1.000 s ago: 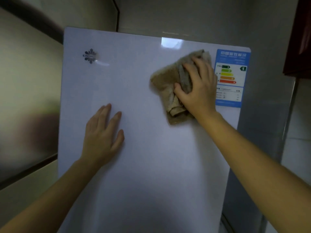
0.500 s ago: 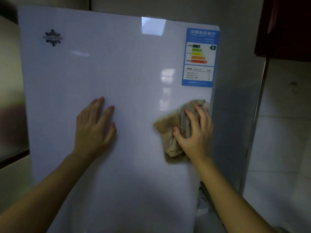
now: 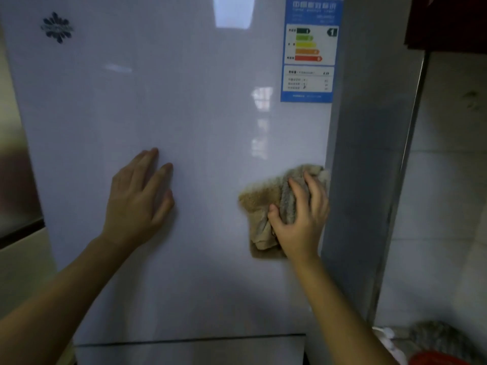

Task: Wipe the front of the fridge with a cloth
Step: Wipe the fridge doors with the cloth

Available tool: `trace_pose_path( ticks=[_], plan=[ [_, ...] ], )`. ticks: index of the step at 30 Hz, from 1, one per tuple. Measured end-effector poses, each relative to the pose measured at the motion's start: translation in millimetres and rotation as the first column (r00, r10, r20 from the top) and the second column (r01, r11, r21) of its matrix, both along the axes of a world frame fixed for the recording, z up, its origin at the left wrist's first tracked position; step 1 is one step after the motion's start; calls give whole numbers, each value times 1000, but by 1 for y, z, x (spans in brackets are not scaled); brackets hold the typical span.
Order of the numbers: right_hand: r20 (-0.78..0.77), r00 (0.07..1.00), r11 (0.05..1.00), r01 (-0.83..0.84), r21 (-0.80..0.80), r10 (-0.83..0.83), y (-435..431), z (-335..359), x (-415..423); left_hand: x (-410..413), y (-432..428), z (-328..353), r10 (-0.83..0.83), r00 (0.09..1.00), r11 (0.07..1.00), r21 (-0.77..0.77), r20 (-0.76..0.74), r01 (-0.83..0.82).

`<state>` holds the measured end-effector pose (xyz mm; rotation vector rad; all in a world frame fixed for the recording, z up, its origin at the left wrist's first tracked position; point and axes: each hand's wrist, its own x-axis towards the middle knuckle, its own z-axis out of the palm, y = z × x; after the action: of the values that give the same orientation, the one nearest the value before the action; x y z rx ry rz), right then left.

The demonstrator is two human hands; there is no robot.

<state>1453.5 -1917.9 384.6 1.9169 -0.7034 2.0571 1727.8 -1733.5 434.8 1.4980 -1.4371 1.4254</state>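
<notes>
A big white fridge door [image 3: 184, 114] fills most of the frame. It is shiny, and bright spots of light show on it.

The left hand [image 3: 138, 201] lies flat on the door, a bit left of the middle of the frame. Its fingers are spread out and it holds nothing.

The right hand [image 3: 299, 219] is on the right side of the frame, near the right edge of the door. Its fingers are curled around a brown cloth [image 3: 263, 201] and press it on the door. The cloth is bunched up and fuzzy. Part of it sticks out to the left of the hand, and part hangs just below the thumb.

A blue energy label [image 3: 309, 51] is stuck on the door in the upper right. It is well above the cloth. It has colored bars in green, yellow, orange and red. A dark snowflake logo [image 3: 56, 27] sits in the upper left of the door.

A thin dark line [image 3: 189, 341] runs across the door near the bottom of the frame. The gray side of the fridge [image 3: 369, 180] shows to the right of the door, next to a tiled wall [image 3: 448, 206].
</notes>
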Motion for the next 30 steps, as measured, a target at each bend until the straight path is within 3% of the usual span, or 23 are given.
trace_pose_path(
  ticks=[4, 7, 16, 23, 26, 30],
  plan=[
    [-171, 985, 1000, -11, -19, 7, 4, -57, 1, 5, 4, -5, -12, 1000, 1000, 22, 23, 11],
    [-172, 985, 999, -14, -45, 6, 4, -43, 3, 9, 4, -3, -15, 1000, 999, 35, 26, 14],
    [-246, 969, 983, -67, -171, 23, 15, 173, 41, 28, 9, 33, -16, 999, 999, -34, 43, 18],
    [-72, 997, 986, -31, -164, 20, 34, 313, 81, 45, 14, 54, 9, 999, 997, -77, 54, -5],
    [-21, 999, 989, -35, -143, 32, 35, 306, 89, 50, 15, 50, 10, 999, 996, -90, 48, -5],
    [-30, 997, 990, -72, -118, 69, 42, 230, 94, 50, 17, 46, 8, 999, 995, -103, 31, -4]
  ],
)
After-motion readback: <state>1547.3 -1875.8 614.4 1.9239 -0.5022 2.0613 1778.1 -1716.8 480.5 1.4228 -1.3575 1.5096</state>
